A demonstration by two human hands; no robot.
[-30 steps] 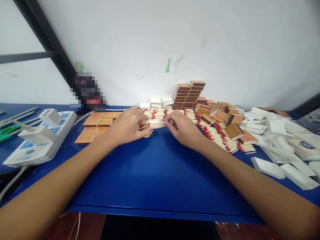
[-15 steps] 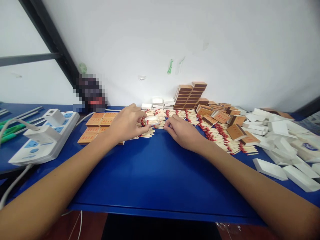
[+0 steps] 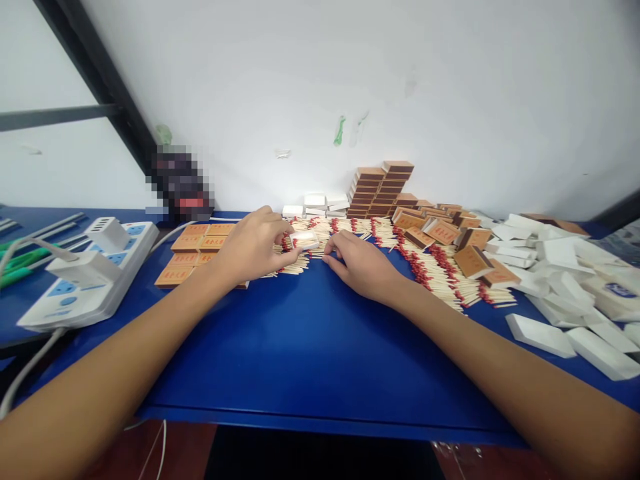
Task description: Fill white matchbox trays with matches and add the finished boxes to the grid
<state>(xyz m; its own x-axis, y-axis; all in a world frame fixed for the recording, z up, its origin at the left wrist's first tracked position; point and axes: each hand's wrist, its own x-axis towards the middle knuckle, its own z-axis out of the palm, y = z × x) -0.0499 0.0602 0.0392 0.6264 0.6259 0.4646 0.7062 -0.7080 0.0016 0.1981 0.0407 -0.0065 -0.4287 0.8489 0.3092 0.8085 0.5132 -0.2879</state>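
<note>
Between the thumb and fingers of my left hand is a small white matchbox tray, tilted, with red match heads showing at its left end. My right hand is just right of the tray, apart from it, its fingers curled together near the table; whether a match is pinched there I cannot make out. Rows of loose red-tipped matches lie behind both hands, and more matches spread to the right. Orange matchboxes sit in a block beside my left wrist, partly covered by it.
Brown-sided matchboxes are stacked against the wall, next to several white trays. A heap of orange matchbox sleeves and a pile of white trays cover the right side. A white power strip with cables lies left.
My right hand has shifted slightly left toward the tray, its fingers still curled. My left hand keeps the tray in nearly the same place.
</note>
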